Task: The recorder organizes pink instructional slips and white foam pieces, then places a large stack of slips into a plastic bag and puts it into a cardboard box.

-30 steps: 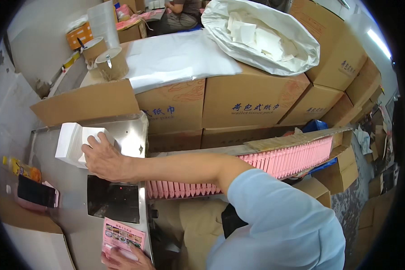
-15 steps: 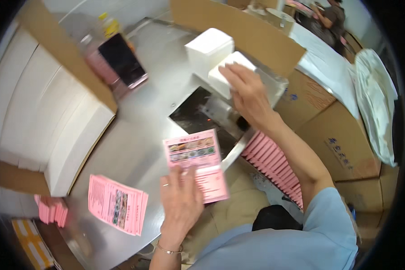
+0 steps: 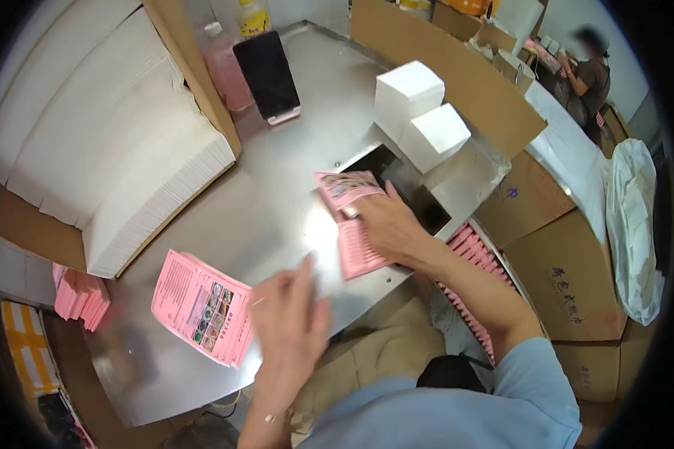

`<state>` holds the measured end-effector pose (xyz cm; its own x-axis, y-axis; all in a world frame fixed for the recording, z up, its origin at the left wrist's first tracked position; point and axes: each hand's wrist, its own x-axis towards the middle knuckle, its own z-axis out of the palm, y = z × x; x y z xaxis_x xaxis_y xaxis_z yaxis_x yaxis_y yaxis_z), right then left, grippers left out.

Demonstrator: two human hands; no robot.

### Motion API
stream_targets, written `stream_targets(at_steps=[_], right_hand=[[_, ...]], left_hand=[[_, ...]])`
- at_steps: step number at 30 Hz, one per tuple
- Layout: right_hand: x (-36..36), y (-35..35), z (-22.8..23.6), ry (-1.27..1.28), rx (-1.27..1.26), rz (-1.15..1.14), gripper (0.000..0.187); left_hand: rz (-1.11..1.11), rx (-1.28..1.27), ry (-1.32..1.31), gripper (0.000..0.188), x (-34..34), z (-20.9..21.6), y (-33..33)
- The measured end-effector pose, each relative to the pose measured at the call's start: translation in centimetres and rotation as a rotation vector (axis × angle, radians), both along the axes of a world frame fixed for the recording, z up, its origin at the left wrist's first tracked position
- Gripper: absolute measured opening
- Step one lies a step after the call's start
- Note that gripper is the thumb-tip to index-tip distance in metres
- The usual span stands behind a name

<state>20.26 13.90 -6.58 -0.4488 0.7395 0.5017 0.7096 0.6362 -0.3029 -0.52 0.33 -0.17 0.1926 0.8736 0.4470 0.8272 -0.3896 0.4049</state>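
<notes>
My right hand (image 3: 393, 228) is on a pink printed leaflet (image 3: 358, 251), its fingers bent over the middle. A bit of white shows by the fingertips, too small to name. The leaflet lies at the table edge, beside a dark rectangular recess (image 3: 374, 161). My left hand (image 3: 288, 318) is over the table, blurred, fingers apart and nothing visible in it. Next to it, on the left, lies a fanned stack of pink leaflets (image 3: 202, 310). Two white blocks, a taller one (image 3: 408, 90) and a lower one (image 3: 436, 137), stand beyond the recess.
A carton of white folded sheets (image 3: 120, 142) fills the left. A phone (image 3: 267, 78) on a stand and a pink bottle (image 3: 227, 71) stand behind. Packed pink bundles (image 3: 472, 262) sit below the right edge, beside brown cartons (image 3: 569, 277). Another person (image 3: 591, 78) sits far right.
My right hand has come from the lower white block down onto the leaflet. My left hand has let go of the leaflet and moved toward the stack. The view has shifted.
</notes>
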Motion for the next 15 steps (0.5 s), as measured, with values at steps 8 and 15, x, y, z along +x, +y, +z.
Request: stream_targets(at_steps=[8,15], right_hand=[[3.8,-0.7,4.7,0.053,0.185,-0.109,0.016],[8.8,5.1,5.1,-0.157,0.375,-0.479,0.016]], left_hand=[[0.496,-0.153,0.513,0.049,-8.8,-2.9,-4.3],[0.63,-0.187,0.232,0.034,-14.1,-1.1,-4.7]])
